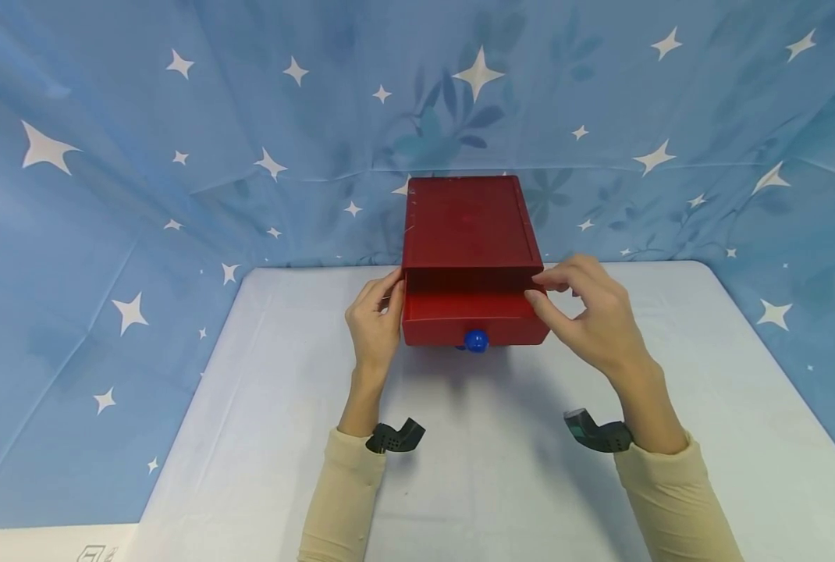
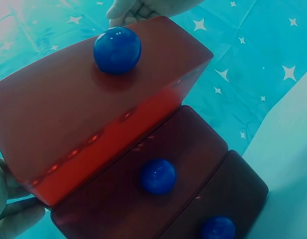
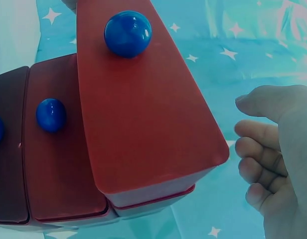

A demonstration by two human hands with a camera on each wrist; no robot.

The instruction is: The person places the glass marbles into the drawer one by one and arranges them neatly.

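Two hands work at a red drawer box (image 1: 468, 226) standing near the back edge of a table (image 1: 502, 484) covered in a pale cloth, in front of a blue backdrop with white stars (image 1: 179, 140). Top drawer (image 1: 475, 318) is pulled partway out toward the person, its blue knob (image 1: 476, 340) facing front. Left hand (image 1: 375, 321) lies against the left front corner of that drawer, fingers mostly straight and close together, fingertips at the seam where drawer meets box; pressing rather than wrapping, as far as the head view shows. Right hand (image 1: 589, 316) is at the right front corner, thumb and forefinger touching the drawer's top edge in what looks like a light pinch, other fingers loosely bent and lifted off; the right wrist view shows the fingers (image 3: 263, 149) curled beside the drawer with a gap to it, so real contact is hard to confirm. Left wrist view shows the open drawer front (image 2: 88, 104) from below with its knob (image 2: 117, 50), two more drawers beneath it, both pushed in, each with a blue knob (image 2: 158, 176). Right wrist view shows the same stack, open drawer (image 3: 143, 109) sticking out past the lower ones. Both forearms wear cream sleeves (image 1: 343, 499) with dark wrist mounts (image 1: 395, 437).
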